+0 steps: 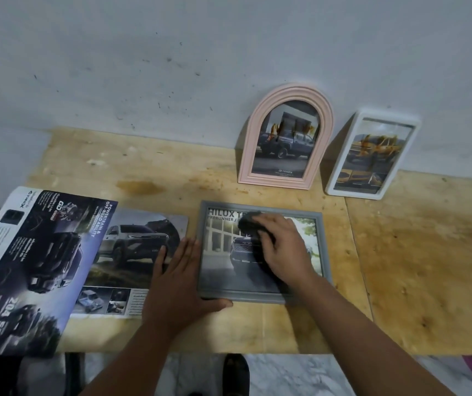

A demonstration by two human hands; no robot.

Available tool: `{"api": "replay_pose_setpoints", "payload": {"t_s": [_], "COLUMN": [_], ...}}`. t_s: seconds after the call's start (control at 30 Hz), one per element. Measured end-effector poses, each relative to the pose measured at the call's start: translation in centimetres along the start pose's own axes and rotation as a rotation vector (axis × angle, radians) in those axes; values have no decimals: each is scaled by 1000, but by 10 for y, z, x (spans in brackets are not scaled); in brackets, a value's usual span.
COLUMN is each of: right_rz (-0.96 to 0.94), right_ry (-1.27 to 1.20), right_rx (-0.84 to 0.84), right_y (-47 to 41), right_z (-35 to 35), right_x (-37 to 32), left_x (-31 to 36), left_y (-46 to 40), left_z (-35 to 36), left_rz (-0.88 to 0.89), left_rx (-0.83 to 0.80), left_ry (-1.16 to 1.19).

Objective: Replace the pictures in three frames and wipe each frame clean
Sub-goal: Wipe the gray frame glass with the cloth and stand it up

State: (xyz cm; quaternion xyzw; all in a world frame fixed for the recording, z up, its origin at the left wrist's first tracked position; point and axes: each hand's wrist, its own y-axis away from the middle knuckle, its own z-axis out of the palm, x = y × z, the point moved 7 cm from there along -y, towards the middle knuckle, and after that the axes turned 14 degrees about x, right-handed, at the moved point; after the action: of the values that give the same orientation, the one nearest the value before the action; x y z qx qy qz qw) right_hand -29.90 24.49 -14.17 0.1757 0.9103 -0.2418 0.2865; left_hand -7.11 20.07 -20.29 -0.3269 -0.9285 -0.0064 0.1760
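Far left there's a car brochure [32, 267] spread over the plywood table [429, 252], half covering a loose truck picture [134, 252]. The left hand [180, 281] lies flat, fingers straight, thumb against the grey frame [326, 252] at its near-left corner. The right hand [283, 250] presses a dark cloth [250, 222] onto the glass (fingers curled over it). Behind, a pink arched frame [286, 138] and a white frame [372, 155] lean against the wall.
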Motion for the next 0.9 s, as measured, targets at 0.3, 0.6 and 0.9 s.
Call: {"api": "replay_pose_setpoints", "payload": {"t_s": [0.3,0.6,0.9], "right_rz": [-291,-138,1437], "right_ry": [107,-197,-1020], "right_rx": [-172,-504,97], "right_y": [25,63,110], "right_z": [77,20,-134], "right_x": [-45,-58,101], "left_x": [-2,-5,1], "left_y": [-1,-1,-6], "left_z": [4,10,0], "left_rz": [-2,30,-49], "left_rx": [-13,-31,-169], "left_ry": [-47,-95,-114]}}
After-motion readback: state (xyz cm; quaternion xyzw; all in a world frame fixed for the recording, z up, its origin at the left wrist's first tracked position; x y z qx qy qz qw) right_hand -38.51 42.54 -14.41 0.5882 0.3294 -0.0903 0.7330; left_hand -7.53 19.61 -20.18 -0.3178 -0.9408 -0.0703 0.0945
